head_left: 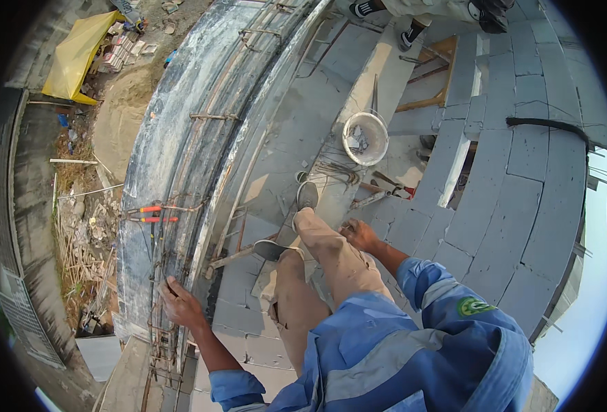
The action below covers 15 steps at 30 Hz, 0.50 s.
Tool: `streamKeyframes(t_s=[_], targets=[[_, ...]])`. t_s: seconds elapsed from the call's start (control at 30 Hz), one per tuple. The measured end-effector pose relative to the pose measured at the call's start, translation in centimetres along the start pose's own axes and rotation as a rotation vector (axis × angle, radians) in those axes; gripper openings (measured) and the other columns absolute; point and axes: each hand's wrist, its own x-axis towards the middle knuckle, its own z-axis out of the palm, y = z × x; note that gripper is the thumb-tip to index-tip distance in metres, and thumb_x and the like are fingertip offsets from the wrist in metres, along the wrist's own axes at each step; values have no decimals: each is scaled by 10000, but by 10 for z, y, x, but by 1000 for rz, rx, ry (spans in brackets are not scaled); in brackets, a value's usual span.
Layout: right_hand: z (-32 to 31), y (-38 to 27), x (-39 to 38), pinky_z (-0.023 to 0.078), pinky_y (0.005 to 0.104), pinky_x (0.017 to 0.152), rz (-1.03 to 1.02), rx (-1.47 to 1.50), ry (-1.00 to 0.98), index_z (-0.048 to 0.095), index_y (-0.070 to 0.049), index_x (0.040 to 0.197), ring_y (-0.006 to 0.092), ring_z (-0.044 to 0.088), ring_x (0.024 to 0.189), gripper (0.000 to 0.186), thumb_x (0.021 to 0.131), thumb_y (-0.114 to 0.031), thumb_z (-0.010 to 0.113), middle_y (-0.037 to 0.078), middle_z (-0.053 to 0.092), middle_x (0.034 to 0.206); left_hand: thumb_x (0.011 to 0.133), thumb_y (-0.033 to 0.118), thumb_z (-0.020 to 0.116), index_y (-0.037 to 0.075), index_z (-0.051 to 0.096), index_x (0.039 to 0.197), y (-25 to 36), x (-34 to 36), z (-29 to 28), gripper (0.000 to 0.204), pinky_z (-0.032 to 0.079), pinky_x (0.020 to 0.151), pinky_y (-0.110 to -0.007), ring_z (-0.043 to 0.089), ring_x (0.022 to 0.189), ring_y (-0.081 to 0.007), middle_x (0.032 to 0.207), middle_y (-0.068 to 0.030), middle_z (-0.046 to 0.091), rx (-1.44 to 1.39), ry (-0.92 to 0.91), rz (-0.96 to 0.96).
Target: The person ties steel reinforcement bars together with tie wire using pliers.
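Note:
My left hand (pixel 183 307) rests at the edge of a long, curved trough form, its fingers loosely extended over the steel reinforcing bars (pixel 168 336). A pair of pliers (pixel 154 213) with red-orange handles lies across the bars beyond this hand. Beside my knee, my right hand (pixel 360 235) is closed with its fingers curled; whatever they hold, if anything, is too small to make out. The bars run lengthwise, tied by cross stirrups (pixel 214 117). Both my feet stand on narrow planks.
A white bucket (pixel 365 139) stands on the plank (pixel 365 82) ahead, near bent bars and a red-and-black hand tool (pixel 403 191). Another person's feet (pixel 410 34) are at the far end. Grey block walling (pixel 516 158) with gaps lies right. Far below left are sand (pixel 121 113) and a yellow tarp (pixel 77 55).

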Motion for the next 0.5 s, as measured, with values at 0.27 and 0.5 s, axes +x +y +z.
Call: streamKeyframes(t_s=[0.27,0.5], targets=[[53,89,-56,481,454,884,331,86,27,667,-14,1036,394,628,1021,432,910,-410,550,218,659,1074,1026,305,440,8,607,1187,-46,-13,30,377,486,821,-468,601,1039,-425,1241,-248,591,-41,-132,8],[80,161,10,488,459,871,329,112,96,676,-7,997,397,630,997,421,914,-403,560,231,654,1056,974,64,535,3,548,1227,-77,-15,33,260,529,716,-452,642,920,-425,1144,-274,606,371,160,511]])
